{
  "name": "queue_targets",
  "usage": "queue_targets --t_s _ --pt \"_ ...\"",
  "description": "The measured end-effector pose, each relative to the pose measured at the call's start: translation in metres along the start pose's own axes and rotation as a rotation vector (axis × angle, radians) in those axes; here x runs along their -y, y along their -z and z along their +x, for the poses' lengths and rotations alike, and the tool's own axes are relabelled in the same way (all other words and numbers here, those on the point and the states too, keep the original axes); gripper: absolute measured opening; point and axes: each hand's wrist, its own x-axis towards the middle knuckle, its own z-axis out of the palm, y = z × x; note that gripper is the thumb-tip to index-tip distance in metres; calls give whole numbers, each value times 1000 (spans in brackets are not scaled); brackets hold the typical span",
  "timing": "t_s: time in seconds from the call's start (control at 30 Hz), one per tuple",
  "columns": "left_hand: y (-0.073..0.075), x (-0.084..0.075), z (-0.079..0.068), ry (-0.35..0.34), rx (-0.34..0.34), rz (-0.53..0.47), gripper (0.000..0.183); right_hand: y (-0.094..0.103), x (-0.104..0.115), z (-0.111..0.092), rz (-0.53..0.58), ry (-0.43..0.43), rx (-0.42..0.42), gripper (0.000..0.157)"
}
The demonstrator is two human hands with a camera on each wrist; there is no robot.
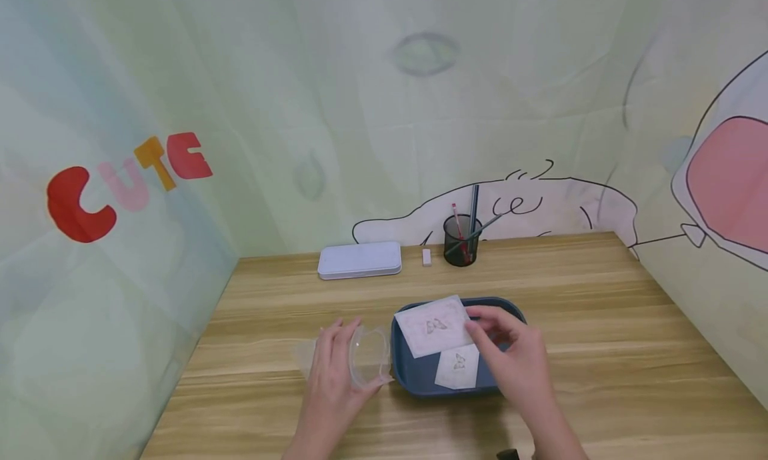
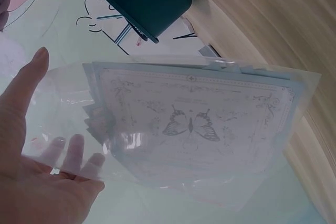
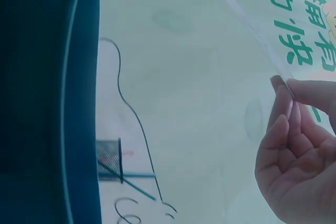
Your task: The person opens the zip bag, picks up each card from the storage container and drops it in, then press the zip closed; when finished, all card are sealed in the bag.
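Observation:
My left hand (image 1: 333,380) holds a clear plastic bag (image 1: 369,357) just left of the blue tray (image 1: 399,373). In the left wrist view, its fingers show through the plastic, and several butterfly-printed cards (image 2: 194,124) lie stacked inside. Over the tray, my right hand (image 1: 519,357) pinches a pale card (image 1: 429,327) with a butterfly on it by its right edge. The right wrist view shows that card (image 3: 257,32) nearly edge-on between thumb and fingers. A smaller-looking butterfly card (image 1: 458,368) rests in the tray, partly overlapped by the held one.
At the back of the wooden table (image 1: 270,300) are a white flat case (image 1: 360,260), a small white eraser-like block (image 1: 427,257) and a black mesh cup (image 1: 461,247) with pencils. A small black object (image 1: 507,455) shows at the front edge. Printed curtains surround the table.

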Motion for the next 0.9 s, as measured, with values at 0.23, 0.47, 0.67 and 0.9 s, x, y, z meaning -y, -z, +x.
queue_targets --t_s 0.23,0.47,0.67,0.9 --pt "0 0 1 1 -1 -11 104 -10 5 -6 127 -71 0 16" --pt "-1 -1 3 6 4 -26 103 -19 21 -11 135 -137 17 17" --pt "-1 -3 4 14 -3 -4 106 -25 12 -12 146 -105 4 16" --pt "-2 -4 4 21 -10 41 108 -32 4 -14 174 -96 6 15"
